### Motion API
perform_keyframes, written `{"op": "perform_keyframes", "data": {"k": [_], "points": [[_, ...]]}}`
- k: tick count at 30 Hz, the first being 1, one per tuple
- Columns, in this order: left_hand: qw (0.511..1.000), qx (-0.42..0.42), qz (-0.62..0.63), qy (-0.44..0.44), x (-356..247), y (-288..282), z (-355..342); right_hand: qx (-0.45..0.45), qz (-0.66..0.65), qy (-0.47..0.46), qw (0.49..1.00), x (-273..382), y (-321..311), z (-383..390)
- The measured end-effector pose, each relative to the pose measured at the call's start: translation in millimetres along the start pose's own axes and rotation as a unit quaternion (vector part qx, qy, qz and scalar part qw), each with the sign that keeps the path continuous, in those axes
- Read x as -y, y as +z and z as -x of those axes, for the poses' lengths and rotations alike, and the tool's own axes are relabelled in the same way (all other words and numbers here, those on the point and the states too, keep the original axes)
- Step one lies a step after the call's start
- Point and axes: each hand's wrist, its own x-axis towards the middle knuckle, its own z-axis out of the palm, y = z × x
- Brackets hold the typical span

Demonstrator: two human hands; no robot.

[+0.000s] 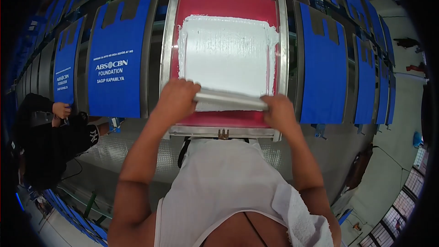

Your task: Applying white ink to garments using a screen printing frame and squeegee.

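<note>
Grey squeegee (pixel 231 100) at 6-o'clock end of white ink (pixel 224 55), inside metal frame (pixel 168 45); left hand (pixel 177 100) clasps its 9-o'clock end, right hand (pixel 280 111) its 3-o'clock; long axis near 9–3, right end slightly towards 4.

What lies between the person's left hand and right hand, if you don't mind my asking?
In the head view, a silvery bar spans from the left hand to the right hand, over the framed screen.

White ink (pixel 224 55); pinkish-red screen (pixel 224 3); silver-grey frame (pixel 167 64); silver-grey bar (pixel 232 100); blue fabric panels (pixel 322 73), white lettering (pixel 111 72).
</note>
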Motion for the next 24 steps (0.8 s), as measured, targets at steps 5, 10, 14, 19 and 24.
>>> {"op": "perform_keyframes", "data": {"k": [5, 10, 14, 19, 24], "points": [[0.987, -0.158, -0.035, -0.015, 54.7, 8.9, -93.3, -0.152, 0.117, -0.044, 0.98, -37.9, -13.7, -115.2], [0.981, -0.152, -0.113, -0.044, 65.3, 65.3, -92.1, -0.157, 0.162, -0.072, 0.972, -49.0, 37.8, -135.6], [0.996, -0.063, -0.035, -0.045, 20.9, 44.3, -27.5, -0.056, 0.073, -0.049, 0.995, -19.5, 22.3, -59.9], [0.999, -0.013, 0.006, -0.047, -25.4, 41.9, 47.9, 0.011, 0.002, -0.053, 0.999, 19.6, 12.2, 25.9], [0.997, -0.009, 0.044, -0.066, -33.5, 53.9, 49.2, 0.031, 0.004, -0.019, 0.999, 24.7, 24.0, 24.9]]}}
